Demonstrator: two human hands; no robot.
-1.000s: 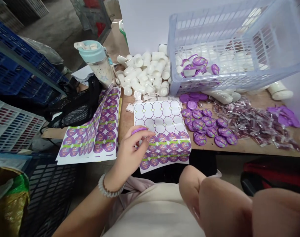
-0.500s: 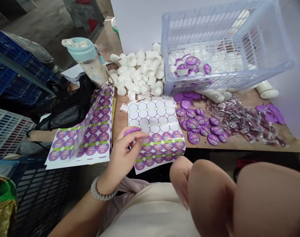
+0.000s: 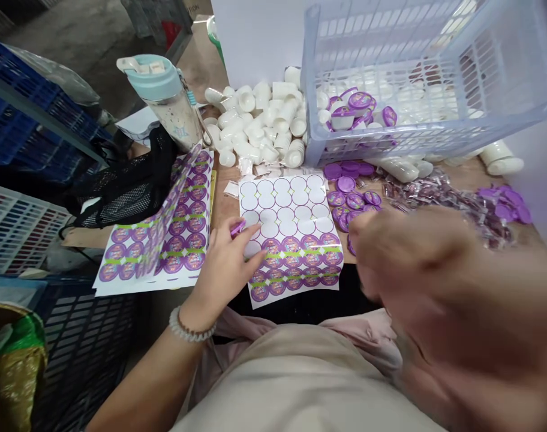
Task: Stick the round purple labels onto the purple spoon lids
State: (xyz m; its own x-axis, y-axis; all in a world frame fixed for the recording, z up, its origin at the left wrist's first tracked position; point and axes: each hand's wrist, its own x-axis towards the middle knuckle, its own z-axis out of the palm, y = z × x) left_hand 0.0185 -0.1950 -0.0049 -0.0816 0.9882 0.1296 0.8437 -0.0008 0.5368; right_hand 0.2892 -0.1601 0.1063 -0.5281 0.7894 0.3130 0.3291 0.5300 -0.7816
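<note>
My left hand (image 3: 226,264) is closed on a purple lid (image 3: 238,228), which shows at the fingers. Its thumb and a finger reach over the left side of a sticker sheet (image 3: 306,249). The upper rows of that sheet are bare white circles; round purple stickers fill the lower rows. My right hand (image 3: 417,264) is large and smeared by motion at the right, close to the camera. It covers part of the pile of stickered purple lids (image 3: 355,201), and its fingers cannot be made out.
White cups (image 3: 255,123) are heaped at the back beside a pale plastic crate (image 3: 318,141) with cups and purple lids inside. Small clear packets (image 3: 439,195) lie at right. A drink bottle (image 3: 168,102), black mesh bag (image 3: 125,186) and more sticker sheets (image 3: 183,225) stand left.
My right hand has come up from the lower right to in front of the stickered lids. My left hand's fingers have spread somewhat, still with the purple lid. The view has shifted slightly.
</note>
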